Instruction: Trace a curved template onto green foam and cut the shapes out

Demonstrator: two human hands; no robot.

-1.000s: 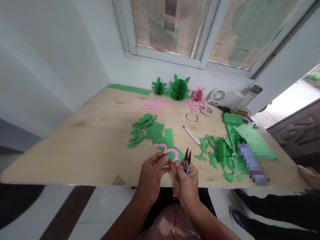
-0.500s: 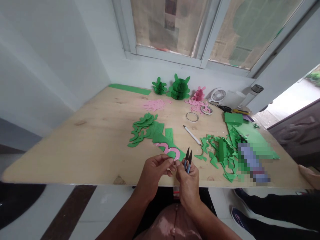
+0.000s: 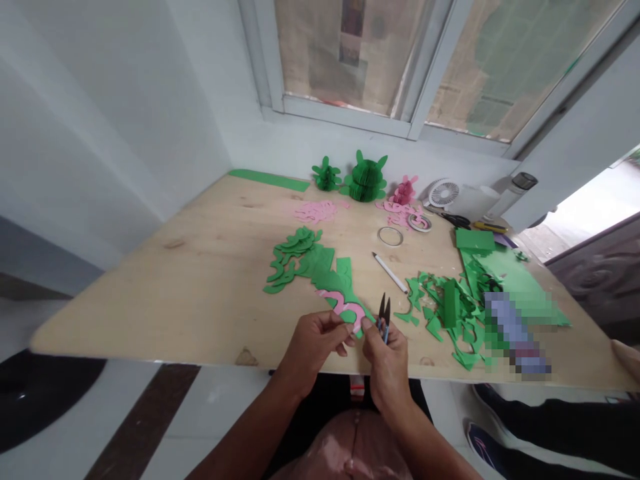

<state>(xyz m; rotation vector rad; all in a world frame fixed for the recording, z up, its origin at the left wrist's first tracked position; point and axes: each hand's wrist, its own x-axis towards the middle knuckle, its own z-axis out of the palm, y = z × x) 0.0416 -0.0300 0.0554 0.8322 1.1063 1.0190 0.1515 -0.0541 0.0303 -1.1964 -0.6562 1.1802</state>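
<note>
Over the near edge of the table, my left hand [image 3: 311, 343] pinches the lower end of a curvy pink paper cutout [image 3: 356, 309] between thumb and fingers. My right hand [image 3: 389, 357] has its thumb at the right side of that cutout. It also holds small dark-bladed snips [image 3: 385, 307] with blue handles, blades pointing away from me and slightly apart. Green paper [image 3: 344, 285] lies behind and under the cutout; whether the fingers grip it too is hard to tell. A pile of curved green paper cutouts [image 3: 287, 257] sits just beyond my left hand.
Green scraps [image 3: 463, 323] and a white pen [image 3: 390, 272] lie to the right. Pink paper pieces [image 3: 316, 211], tape rolls [image 3: 390, 236] and folded-paper figures [image 3: 367, 179] are farther back. A small fan [image 3: 444, 193] and a bottle [image 3: 513, 193] stand at back right. Another person's hand [image 3: 626, 357] rests at the right edge.
The view has shifted a little, so everything appears farther right. My right thumb presses closer over the pink cutout's end, and the cutout tilts more toward me. Both hands keep their holds.
</note>
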